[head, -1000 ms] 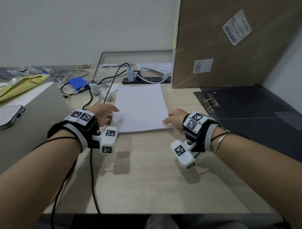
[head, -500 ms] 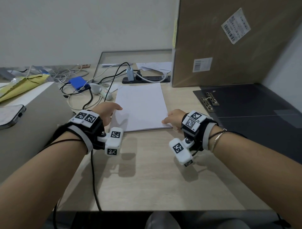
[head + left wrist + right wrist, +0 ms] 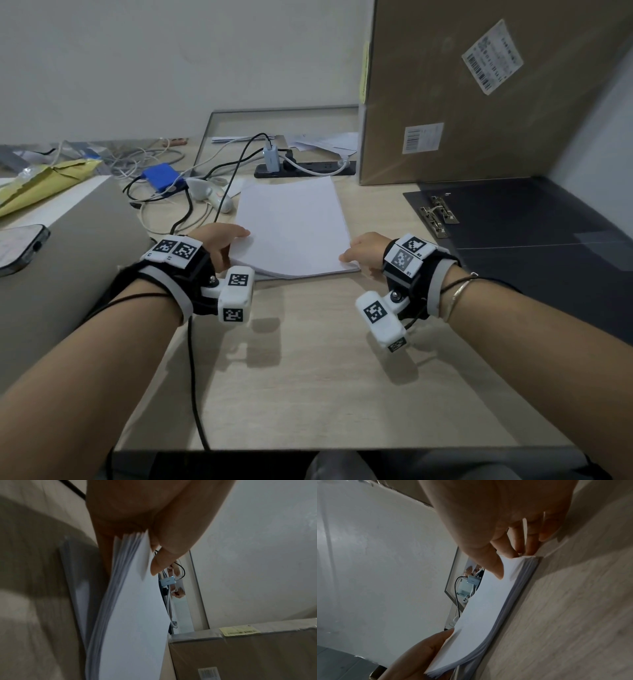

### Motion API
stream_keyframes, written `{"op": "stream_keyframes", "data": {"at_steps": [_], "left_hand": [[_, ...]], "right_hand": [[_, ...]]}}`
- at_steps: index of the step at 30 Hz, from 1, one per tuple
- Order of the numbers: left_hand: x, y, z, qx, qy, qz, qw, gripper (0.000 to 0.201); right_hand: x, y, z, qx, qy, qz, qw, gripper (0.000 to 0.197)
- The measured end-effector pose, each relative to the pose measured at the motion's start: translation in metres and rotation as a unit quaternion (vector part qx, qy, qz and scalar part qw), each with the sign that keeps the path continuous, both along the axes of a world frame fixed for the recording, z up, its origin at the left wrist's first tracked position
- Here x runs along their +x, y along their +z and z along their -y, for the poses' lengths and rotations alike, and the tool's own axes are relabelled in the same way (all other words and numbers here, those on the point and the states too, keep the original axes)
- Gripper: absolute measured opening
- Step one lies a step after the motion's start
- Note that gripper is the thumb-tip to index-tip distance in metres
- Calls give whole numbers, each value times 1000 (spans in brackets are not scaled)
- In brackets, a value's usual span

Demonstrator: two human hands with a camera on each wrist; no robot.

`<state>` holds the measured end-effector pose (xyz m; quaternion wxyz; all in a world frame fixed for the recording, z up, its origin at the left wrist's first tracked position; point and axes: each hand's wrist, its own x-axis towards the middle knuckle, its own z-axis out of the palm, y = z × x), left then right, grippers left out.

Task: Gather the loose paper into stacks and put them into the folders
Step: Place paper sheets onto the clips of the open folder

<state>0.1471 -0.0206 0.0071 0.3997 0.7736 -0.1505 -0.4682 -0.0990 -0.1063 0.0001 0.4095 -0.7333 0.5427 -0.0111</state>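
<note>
A stack of white paper [image 3: 291, 222] lies on the wooden desk [image 3: 308, 370] in front of me. My left hand [image 3: 222, 243] pinches the stack's near left corner, thumb on top and fingers beneath, and that corner is raised off the desk, the sheets [image 3: 130, 601] bowing upward. My right hand [image 3: 363, 250] holds the near right corner, thumb on the top sheet [image 3: 488, 601] and fingers at the edge against the desk. An open black folder [image 3: 534, 233] with a metal clip [image 3: 438, 216] lies flat to the right.
A large cardboard box [image 3: 479, 92] stands behind the folder. A power strip [image 3: 305, 168], cables, a blue device [image 3: 161, 176] and a white gadget lie behind the paper. A phone [image 3: 20, 246] and a yellow envelope [image 3: 44, 185] are at the left.
The left hand has slid under the near left corner and lifted it, so the stack now bows upward there. The right hand has stayed at the near right corner.
</note>
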Motion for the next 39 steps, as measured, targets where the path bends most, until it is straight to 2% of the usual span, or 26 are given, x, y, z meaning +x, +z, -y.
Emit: {"op": "stream_keyframes", "data": {"at_steps": [4,9,11,13,14,15,16,19,21,23,26,32,36,39], "left_hand": [[-9,-2,-2,-17,-27,14,999,29],[-12,-7,-5,-117,-76,150,979,48],[-17,-4,-13,-173,-65,141,973,50],[-23,0,-22,-229,-58,103,966,51],[-28,2,-27,-250,-67,84,962,52],[-32,5,-34,-268,-75,67,958,52],[-37,8,-42,-280,-87,54,954,53],[-46,11,-62,-295,-117,11,948,52],[-57,14,-76,-300,-149,-8,942,49],[-70,17,-87,-304,-176,-10,936,46],[-85,24,-94,-307,-165,3,937,43],[-115,27,-98,-325,-167,-29,931,46],[-142,16,-98,-319,-134,-38,938,39],[-155,5,-100,-321,-98,-35,941,38]], "right_hand": [[-2,1,-1,4,1,-4,1000,31],[-1,4,0,-6,-9,4,1000,31],[-6,6,3,-14,-27,41,999,29],[-17,8,7,-1,-65,110,992,61],[-23,11,8,11,-81,136,987,73],[-29,14,7,29,-93,163,982,76],[-36,19,6,62,-106,198,973,69],[-54,34,0,164,-133,318,924,29],[-65,41,-7,144,-138,347,916,17],[-75,44,-14,90,-138,356,920,24],[-87,51,-34,5,-131,361,923,26],[-115,51,-75,-111,-137,398,900,27],[-137,40,-99,-144,-124,411,891,23],[-145,28,-109,-110,-116,411,898,24]]}}
